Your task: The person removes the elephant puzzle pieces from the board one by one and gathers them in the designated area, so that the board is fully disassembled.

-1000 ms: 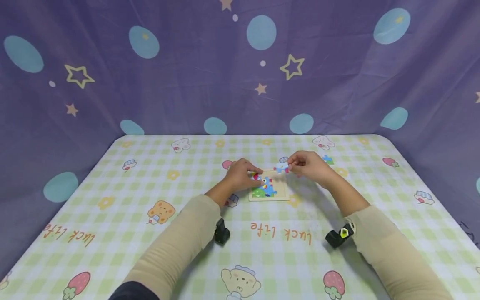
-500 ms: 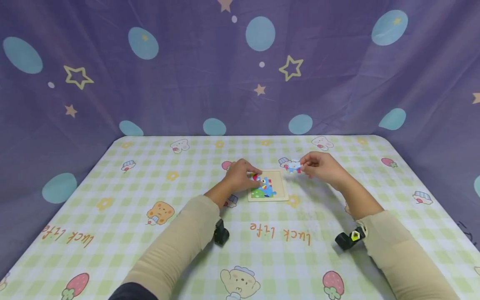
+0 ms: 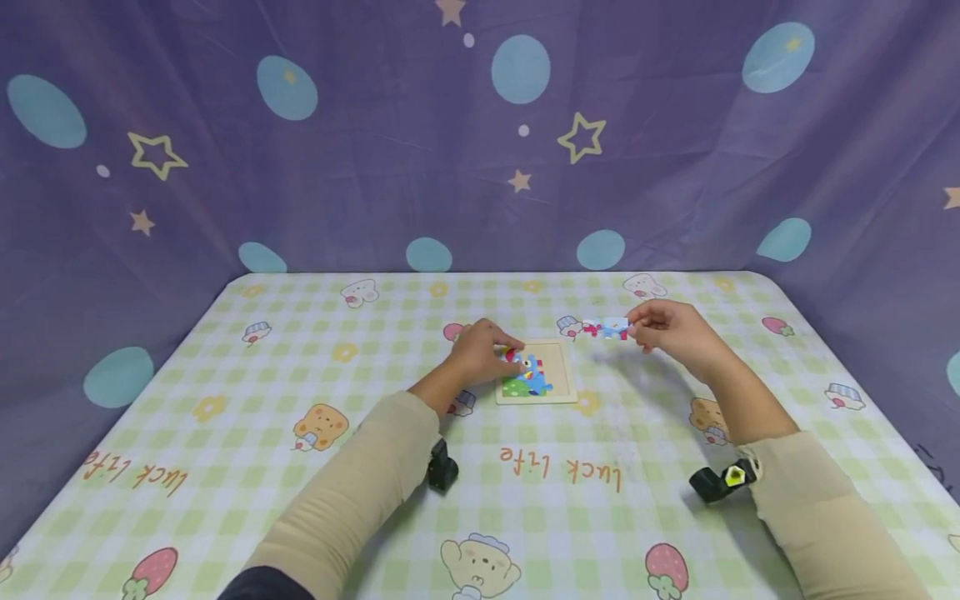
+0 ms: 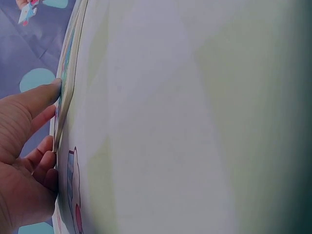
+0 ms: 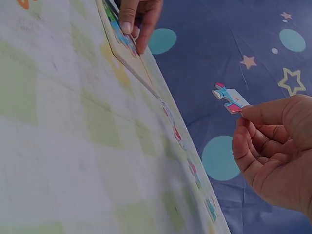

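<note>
A small wooden puzzle board (image 3: 557, 373) lies flat on the table, its left part filled with blue, red and green picture pieces (image 3: 534, 382). My left hand (image 3: 480, 354) holds it at the left: the thumb rests on the pieces, and other fingers bend against the edge in the left wrist view. To the right, my right hand (image 3: 678, 337) pinches a puzzle piece (image 5: 231, 100) in white, blue and pink by one end, raised above the table. Under that hand, a pinkish puzzle piece (image 5: 193, 170) and a blue-green one (image 5: 210, 209) lie on the cloth.
A green-checked cloth (image 3: 375, 500) with printed cartoons covers the table. Behind it hangs a purple curtain (image 3: 360, 167) with stars and blue ovals. Black wrist cameras (image 3: 442, 467) sit under both sleeves.
My right hand has moved to the right, away from the board, with its puzzle piece, which has turned slightly. A red and blue piece shows on the cloth behind it. The left hand stays put.
</note>
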{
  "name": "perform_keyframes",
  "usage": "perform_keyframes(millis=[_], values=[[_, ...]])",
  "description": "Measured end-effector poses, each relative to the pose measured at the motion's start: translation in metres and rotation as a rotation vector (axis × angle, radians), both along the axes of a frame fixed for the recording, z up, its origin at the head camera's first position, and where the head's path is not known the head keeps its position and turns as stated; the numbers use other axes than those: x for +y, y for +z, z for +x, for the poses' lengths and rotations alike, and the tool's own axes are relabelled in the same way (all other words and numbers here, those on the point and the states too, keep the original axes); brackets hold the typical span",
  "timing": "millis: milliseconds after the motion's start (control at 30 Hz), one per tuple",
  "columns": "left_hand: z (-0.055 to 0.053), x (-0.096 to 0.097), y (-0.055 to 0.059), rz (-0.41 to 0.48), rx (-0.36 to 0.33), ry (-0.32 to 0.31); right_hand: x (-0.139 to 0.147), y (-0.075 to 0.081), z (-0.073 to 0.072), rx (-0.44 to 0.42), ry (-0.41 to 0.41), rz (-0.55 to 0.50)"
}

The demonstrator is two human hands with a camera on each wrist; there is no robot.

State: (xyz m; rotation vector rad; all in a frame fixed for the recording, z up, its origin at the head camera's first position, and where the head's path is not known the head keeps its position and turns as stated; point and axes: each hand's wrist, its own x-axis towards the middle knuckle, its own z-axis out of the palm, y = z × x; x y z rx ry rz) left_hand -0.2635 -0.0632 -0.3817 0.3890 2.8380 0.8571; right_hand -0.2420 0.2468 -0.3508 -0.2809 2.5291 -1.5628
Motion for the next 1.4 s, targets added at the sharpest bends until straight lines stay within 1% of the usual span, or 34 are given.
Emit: perform_keyframes(millis=[100,200,333,467,667,800,1033,1200,1400], values=[[0.0,0.0,0.0,-0.006,0.004,-0.001,0.004,0.001,0.001,0.003,-0.007,0.006],[0.0,0.0,-0.001,-0.008,0.005,-0.004,0.007,-0.001,0.002,-0.013,-0.017,0.009],[0.0,0.0,-0.001,-0.002,0.002,0.001,0.008,-0.007,0.003,-0.033,-0.022,-0.008],[0.001,0.0,-0.001,-0.001,0.004,0.001,0.006,-0.014,0.002,-0.037,-0.009,-0.021],[0.002,0.001,0.001,-0.004,0.006,0.004,0.003,-0.019,-0.002,-0.029,0.005,-0.015],[0.003,0.001,0.001,-0.013,0.012,0.0,0.0,-0.021,-0.005,-0.031,0.007,0.005],[0.002,0.0,0.0,-0.009,0.012,0.001,-0.006,-0.026,-0.012,-0.047,0.048,0.026],[0.002,0.0,-0.001,0.004,0.004,0.008,-0.011,-0.029,-0.016,-0.076,0.036,0.041],[0.002,0.0,0.001,0.009,0.003,0.008,-0.014,-0.033,-0.017,-0.058,0.022,0.115]])
